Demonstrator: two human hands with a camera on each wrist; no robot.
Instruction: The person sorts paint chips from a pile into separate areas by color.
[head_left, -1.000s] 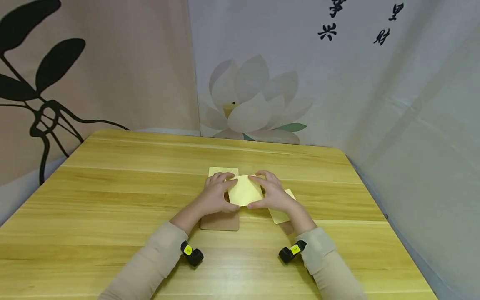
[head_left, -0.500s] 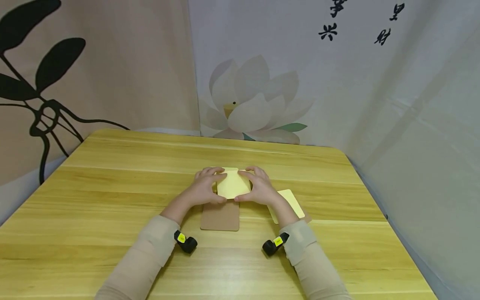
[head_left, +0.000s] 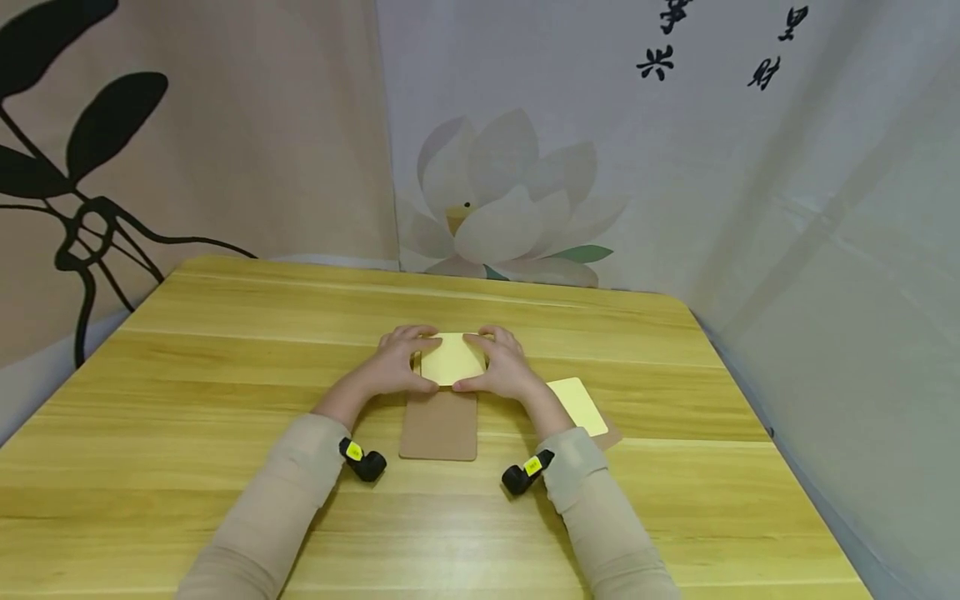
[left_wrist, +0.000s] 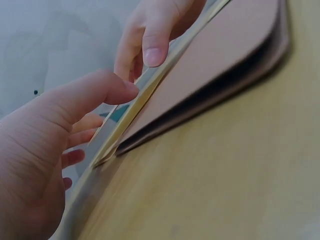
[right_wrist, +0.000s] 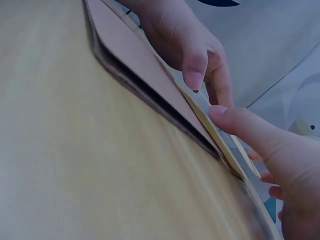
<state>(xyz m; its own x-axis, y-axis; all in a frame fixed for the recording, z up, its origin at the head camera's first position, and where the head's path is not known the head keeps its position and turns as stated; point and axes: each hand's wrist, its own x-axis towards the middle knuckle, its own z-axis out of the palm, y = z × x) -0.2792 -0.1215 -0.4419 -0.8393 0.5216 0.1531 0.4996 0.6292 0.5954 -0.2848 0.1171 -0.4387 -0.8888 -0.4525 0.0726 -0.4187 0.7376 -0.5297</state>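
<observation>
A pale yellow rectangular card (head_left: 452, 360) with rounded corners lies between my two hands near the table's middle. My left hand (head_left: 392, 363) grips its left side, thumb at the near edge and fingers at the far edge. On its right side my right hand (head_left: 504, 367) holds it the same way. Just in front is a brown rounded square piece (head_left: 438, 427). In the left wrist view this brown piece (left_wrist: 200, 70) shows a dark gap beneath its near edge. Whether more yellow cards lie under the held one is hidden.
Another yellow card (head_left: 581, 407) lies askew beyond my right wrist, partly over a second brown piece (head_left: 611, 438). The wooden table (head_left: 225, 400) ends at printed cloth walls (head_left: 525, 83). Small black cameras (head_left: 367, 463) sit on both wrists.
Both hands have carried the yellow card leftward and away, onto the spot where another yellow card showed behind the brown piece. More of the brown piece and the right-hand card is uncovered.
</observation>
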